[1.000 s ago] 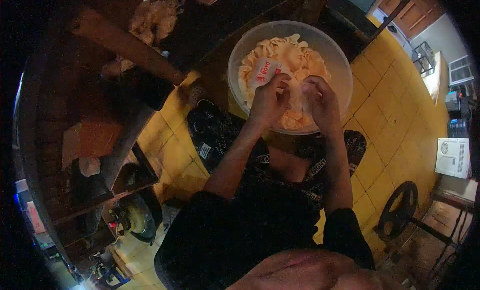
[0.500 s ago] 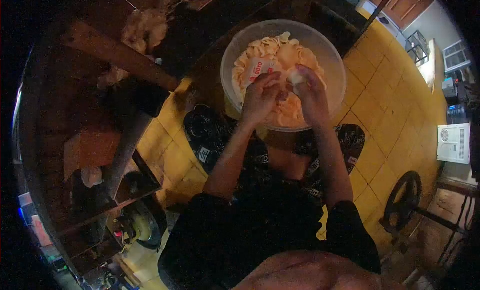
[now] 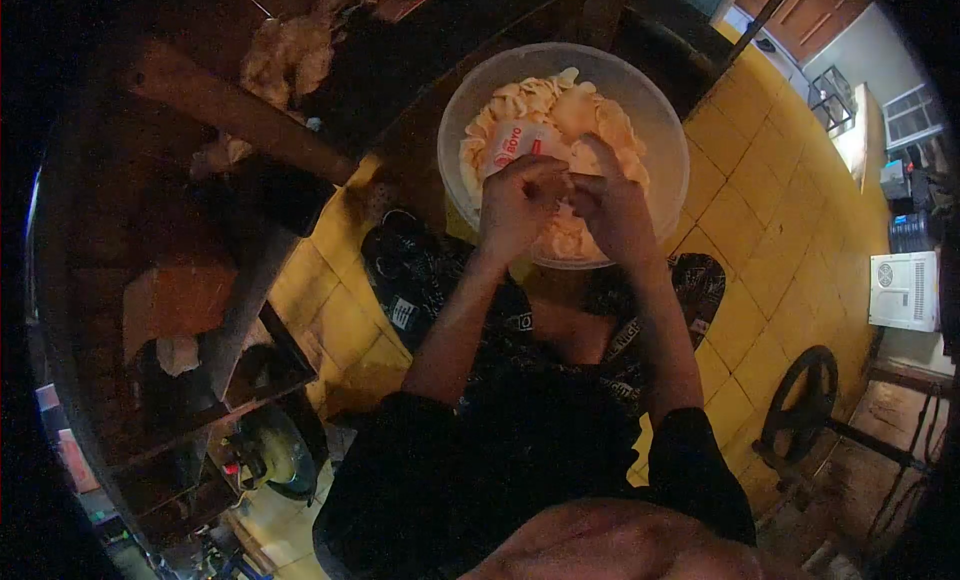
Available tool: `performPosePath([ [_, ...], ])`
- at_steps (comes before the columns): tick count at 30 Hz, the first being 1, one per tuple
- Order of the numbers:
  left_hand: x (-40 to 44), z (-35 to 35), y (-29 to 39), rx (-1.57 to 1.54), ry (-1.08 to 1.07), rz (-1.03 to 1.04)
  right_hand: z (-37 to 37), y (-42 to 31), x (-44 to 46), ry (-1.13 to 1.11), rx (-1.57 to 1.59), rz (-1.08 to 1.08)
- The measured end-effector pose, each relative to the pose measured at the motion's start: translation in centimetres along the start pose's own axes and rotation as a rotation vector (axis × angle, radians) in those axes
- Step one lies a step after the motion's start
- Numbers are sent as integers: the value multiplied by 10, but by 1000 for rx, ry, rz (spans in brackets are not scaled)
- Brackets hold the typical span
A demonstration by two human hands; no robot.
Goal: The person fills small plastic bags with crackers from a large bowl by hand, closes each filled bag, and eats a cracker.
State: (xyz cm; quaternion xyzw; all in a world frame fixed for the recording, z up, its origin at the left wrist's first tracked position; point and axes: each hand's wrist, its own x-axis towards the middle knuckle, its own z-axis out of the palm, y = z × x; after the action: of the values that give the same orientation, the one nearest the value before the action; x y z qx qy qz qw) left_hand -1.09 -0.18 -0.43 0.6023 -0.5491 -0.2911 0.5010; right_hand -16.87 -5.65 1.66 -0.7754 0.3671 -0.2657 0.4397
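The yellow tiled floor [image 3: 760, 230] extended across the right side and to the left of the seated person's patterned trousers [image 3: 440, 280]. A dark wooden structure [image 3: 240, 110] occupied the left side. 1 round, translucent tub [image 3: 664, 195] was positioned at the far center, beyond the trousers. A dark wheel [image 3: 800, 405] stood at the near right, and a white appliance [image 3: 903, 292] was located farther to the right.

A mass of pale, thin, rounded pieces [image 3: 615, 130] lay inside the tub, below the rim. The 2 hands were positioned over these pieces, side by side and close together.

Left hand [image 3: 542, 180]: fingers bent inward at the near edge of the packet. Whether the fingertips were clamped on it could not be determined.

Right hand [image 3: 584, 170]: 1 finger extended toward the far side, with the thumb side directed toward the left hand. Closure of the remaining fingertips, and any small item between them, could not be determined.

The whitish packet [image 3: 519, 143], marked with red print, was located within the tub outline, at the left half, just beyond the left hand. Its printed face was directed upward.
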Motion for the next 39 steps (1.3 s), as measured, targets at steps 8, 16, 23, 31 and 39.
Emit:
performPosePath([
  [8, 0, -7, 4, -26, -22, 112, 1, 11, 9, 130, -160, -190],
  [16, -2, -3, 0, -24, 115, 269, -5, 11, 22, 76, -372, 52],
  [23, -3, 1, -13, 19, 479, 334, -22, 48, 37, -258, -357, 118],
  [31, -3, -1, -15, -131, 479, 165, 0, 42, 24, -893, -645, 124],
  [39, -3, -1, -6, -182, 453, 93, 9, 23, 21, -760, -663, 69],
])
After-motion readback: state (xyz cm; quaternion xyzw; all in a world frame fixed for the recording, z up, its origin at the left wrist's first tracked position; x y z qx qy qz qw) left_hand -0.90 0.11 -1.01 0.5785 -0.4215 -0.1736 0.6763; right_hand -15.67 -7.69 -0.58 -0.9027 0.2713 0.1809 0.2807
